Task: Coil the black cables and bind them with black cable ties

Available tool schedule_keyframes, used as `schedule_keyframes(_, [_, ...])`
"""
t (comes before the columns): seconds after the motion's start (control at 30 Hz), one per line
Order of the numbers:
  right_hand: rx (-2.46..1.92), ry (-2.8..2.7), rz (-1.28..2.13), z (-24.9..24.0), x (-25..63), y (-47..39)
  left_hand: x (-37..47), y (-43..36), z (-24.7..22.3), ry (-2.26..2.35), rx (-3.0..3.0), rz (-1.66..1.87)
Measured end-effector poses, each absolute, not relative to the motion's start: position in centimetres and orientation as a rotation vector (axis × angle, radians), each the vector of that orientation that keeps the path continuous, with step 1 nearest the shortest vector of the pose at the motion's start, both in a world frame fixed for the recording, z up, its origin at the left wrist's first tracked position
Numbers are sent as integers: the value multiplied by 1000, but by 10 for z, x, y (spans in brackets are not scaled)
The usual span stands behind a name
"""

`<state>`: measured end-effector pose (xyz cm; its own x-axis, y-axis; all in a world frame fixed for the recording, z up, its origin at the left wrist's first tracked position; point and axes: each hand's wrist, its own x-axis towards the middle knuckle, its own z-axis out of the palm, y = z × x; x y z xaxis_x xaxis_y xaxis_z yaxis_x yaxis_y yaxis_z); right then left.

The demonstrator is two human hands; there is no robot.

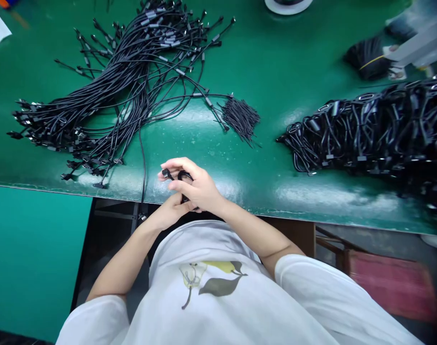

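Near the front edge of the green table, my right hand is wrapped round a coiled black cable, with a small connector showing by its fingertips. Just below and touching it, my left hand grips the lower part of the same coil between thumb and fingers. Part of the coil is hidden by both hands. Beyond my hands, a small heap of short black ties lies on the table. To the left spreads a large bundle of loose black cables with connectors at both ends.
Coiled cables are piled in rows at the right. A black bundle and plastic bags lie at the back right. A white round object is at the top. One cable hangs over the table's edge. A red stool stands below right.
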<state>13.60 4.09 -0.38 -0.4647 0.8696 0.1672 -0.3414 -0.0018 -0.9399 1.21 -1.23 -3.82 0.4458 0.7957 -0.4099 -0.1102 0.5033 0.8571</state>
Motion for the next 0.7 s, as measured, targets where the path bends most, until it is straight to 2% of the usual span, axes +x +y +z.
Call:
schedule_keyframes(0.23, [-664,-1209,1776,1,145,55,15,-16,-27,618,581,658])
schedule_keyframes(0.47, [-750,-1083,1804,-2,143,70,31,-6,-21,694,363,697])
schedule_keyframes(0.7, [-779,-824,2129,-5,146,81,48,-11,-27,754,400,839])
